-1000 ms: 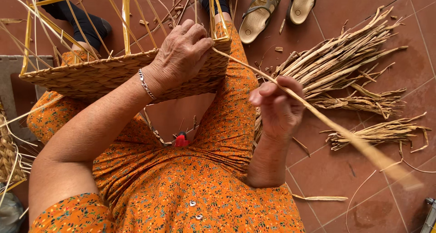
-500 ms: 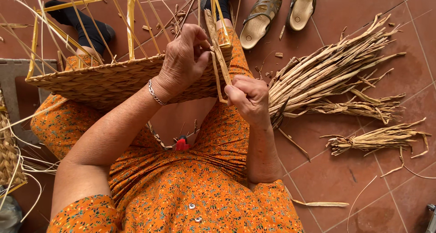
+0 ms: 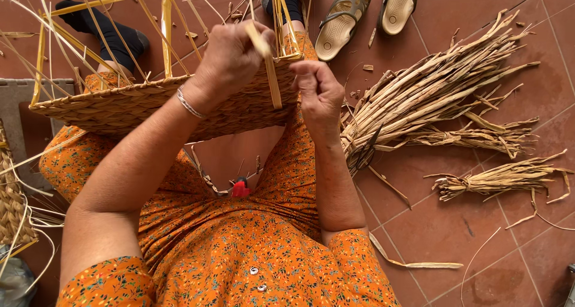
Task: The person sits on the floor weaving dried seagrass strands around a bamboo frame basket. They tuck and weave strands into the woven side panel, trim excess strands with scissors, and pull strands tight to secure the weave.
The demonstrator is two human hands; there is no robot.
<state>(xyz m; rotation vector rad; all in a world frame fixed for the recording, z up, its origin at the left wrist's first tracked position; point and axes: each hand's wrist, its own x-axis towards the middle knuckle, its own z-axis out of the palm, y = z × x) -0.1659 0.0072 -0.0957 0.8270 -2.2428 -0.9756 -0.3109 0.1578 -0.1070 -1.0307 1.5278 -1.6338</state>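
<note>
Basket (image 3: 150, 109) rests on the lap at 12 o'clock. Left hand (image 3: 230, 58) and right hand (image 3: 320, 91) both pinch 1 strand (image 3: 269, 73) at the rim. Strand appears light, pliable, brittle; grip near the weave.

Your one head-worn camera looks steeply down, close over your lap and hands, taking in the terracotta tiled floor (image 3: 455, 235) beyond.

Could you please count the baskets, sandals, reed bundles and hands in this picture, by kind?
Unfinished basket: 1
Sandals: 2
Reed bundles: 2
Hands, left hand and right hand: 2
Total: 7
</note>
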